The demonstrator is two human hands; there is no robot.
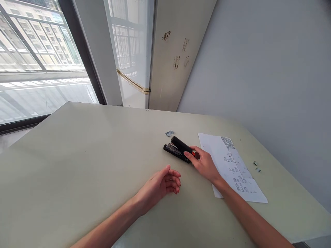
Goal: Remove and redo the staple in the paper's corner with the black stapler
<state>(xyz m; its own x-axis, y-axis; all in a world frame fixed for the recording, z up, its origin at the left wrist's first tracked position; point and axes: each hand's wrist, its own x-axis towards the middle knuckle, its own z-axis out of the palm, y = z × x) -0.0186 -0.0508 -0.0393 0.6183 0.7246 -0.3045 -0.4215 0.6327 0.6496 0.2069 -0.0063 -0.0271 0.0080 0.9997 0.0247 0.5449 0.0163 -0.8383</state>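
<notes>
Stapler gripped at the rear, left hand free beside it

Black stapler [182, 144] near the middle of the table [103, 172], open end pointing up and left, away from the wearer. Upper arm stands raised from the base; metal parts show in the gap. Base looks to rest on the tabletop, though contact underneath is hidden.

Right hand [205, 165] has the hinge end: thumb clamped on the near side, index finger across the far side, other fingers partly hidden. Red part [193, 153] visible between thumb and index. Left hand [157, 187] holds nothing; fingers loosely curled, thumb a little apart, palm turned toward the stapler.

Handling, my judgement: rear grip is sound, clear of the gap. Best to keep the base flat and the pinch firm but light, so the arm is not pressed down by accident. Left fingertips could steady the base from the side, never between arm and base.

Small grey pieces [170, 133] lie just beyond the front end; worth not sweeping them. Printed sheet [219, 151] lies to the right, partly under the right forearm in view.
</notes>
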